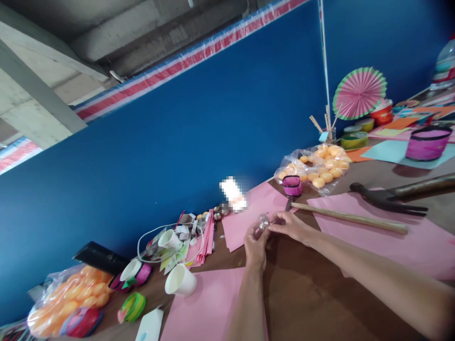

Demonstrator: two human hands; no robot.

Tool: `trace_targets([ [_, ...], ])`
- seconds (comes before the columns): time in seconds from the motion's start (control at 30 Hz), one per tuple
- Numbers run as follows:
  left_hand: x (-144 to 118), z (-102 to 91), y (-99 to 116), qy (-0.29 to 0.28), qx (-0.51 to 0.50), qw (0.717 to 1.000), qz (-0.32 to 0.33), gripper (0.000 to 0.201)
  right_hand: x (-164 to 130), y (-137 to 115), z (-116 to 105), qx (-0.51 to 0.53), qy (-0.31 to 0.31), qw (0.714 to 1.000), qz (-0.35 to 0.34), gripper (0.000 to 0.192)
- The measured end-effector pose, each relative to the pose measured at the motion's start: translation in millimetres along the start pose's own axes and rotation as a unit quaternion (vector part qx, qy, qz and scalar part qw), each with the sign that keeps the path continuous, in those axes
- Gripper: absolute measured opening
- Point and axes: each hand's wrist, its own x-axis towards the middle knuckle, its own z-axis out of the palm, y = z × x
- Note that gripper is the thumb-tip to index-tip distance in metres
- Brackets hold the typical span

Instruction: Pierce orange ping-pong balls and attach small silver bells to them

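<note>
While both hands meet above the brown table, the small silvery piece sits between their fingers, to the right of the white cup and farther from the person than it. The left hand, the one nearer the cup, holds the piece from below, thumb and fingers curled and lightly clamped on it. The right hand reaches in from the side away from the cup, thumb and forefinger drawn together at the tips; whether those tips pinch the piece or only rest against its edge, I cannot tell. What counts is how it lies between them: from the right fingertips the piece is on the cup's side, just beside or touching, while from the left hand it stands up at the finger ends. It looks lumpy and roundish, too small and blurred to show a sure long axis. The far pink sheet lies beyond the cup and to its right, behind the piece; a wooden-handled tool and a claw hammer lie well to the right of the cup, past the right fingers
</note>
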Motion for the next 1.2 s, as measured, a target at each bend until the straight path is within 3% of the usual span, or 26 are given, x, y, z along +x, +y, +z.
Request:
trace_targets([
  [0.77,-0.7,-2.0,-3.0,-0.006,0.005,1.000,-0.013,0.049,-0.3,-5.4,-1.9,-0.011,-0.011,1.000,-0.022,0.020],
  [1.2,-0.9,1.7,0.9,-0.052,-0.024,0.998,-0.019,0.042,1.4,0.4,1.6,0.002,-0.015,1.000,-0.016,0.021],
])
